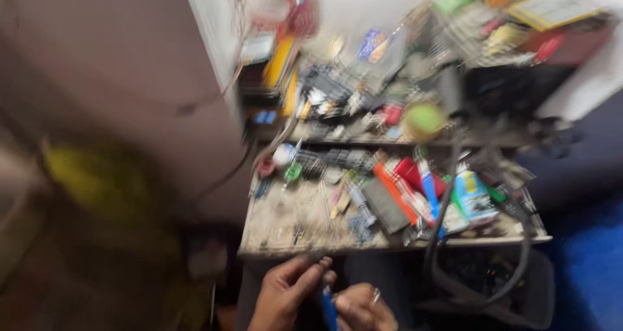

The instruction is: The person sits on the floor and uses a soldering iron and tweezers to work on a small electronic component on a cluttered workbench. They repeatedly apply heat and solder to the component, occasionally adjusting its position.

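The worktop has a bare patch at its lower left front, just above the left hand. To the right, tools and bottles crowd it. A black cable loops down across the right side, blocking the way.

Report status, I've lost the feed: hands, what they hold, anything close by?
Left hand and right hand together, low in frame, on a slim blue tool; grip blurred. Cluttered wooden workbench just ahead.

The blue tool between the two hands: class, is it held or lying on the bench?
Held. The blue tool sits between the left hand and right hand, below the workbench.
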